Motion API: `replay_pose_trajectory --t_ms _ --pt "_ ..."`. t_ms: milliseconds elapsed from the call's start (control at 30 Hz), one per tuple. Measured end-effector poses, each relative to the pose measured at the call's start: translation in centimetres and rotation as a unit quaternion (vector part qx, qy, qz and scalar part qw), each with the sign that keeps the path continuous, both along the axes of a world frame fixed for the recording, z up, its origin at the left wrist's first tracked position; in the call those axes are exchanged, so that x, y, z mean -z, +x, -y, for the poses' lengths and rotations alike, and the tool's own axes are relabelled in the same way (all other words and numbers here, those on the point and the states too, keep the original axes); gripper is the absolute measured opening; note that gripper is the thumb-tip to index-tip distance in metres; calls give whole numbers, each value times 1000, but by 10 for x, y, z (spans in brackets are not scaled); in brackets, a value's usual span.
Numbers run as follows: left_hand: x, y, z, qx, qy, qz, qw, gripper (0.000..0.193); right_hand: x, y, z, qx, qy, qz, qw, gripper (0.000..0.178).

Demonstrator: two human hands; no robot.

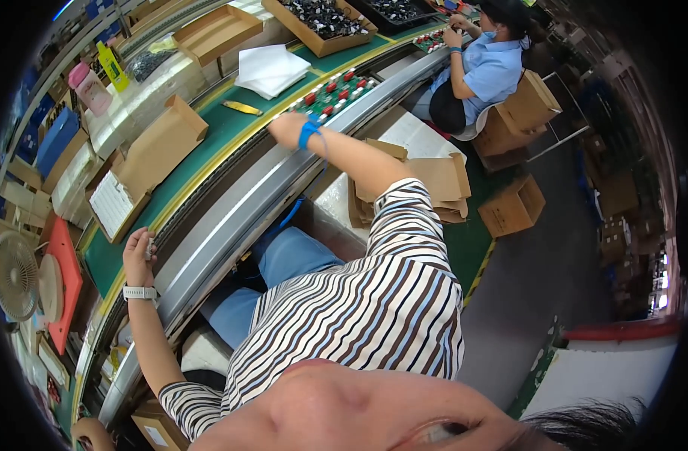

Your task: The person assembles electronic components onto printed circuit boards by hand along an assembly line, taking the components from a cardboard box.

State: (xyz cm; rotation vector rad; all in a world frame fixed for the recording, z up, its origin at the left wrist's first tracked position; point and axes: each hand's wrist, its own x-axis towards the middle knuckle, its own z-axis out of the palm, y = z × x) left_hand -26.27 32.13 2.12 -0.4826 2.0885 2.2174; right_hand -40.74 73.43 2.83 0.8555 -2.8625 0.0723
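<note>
My left hand (138,254), with a pale watch at its wrist, is closed at the near edge of the green conveyor belt. A small greyish piece shows at its fingertips, too small to name. Farther right, my right hand (287,130) wears a blue wrist strap (308,134) with a cord. It is at the left end of a green circuit board (336,94) bearing red and white parts. The fingers of that hand are mostly hidden, so their grip does not show. Beyond it lies a yellow-handled tool (242,107), perhaps a cutter, flat on the belt.
White foam sheets (270,69) lie behind the board. An open carton (145,161) with a printed sheet leans along the belt's far side. A box of black parts (321,26) stands farther up. A metal rail (231,225) runs in front of me. A co-worker (479,75) sits up the line.
</note>
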Motion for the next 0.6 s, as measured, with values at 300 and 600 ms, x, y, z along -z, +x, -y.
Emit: replay_pose_trajectory --t_ms 300,600 --pt "2 -10 -14 20 67 12 998 17 9 -67 -145 267 -41 -8 963 16" --pt "-14 -22 -35 82 117 0 990 19 -43 -8 41 -41 -394 281 874 24"
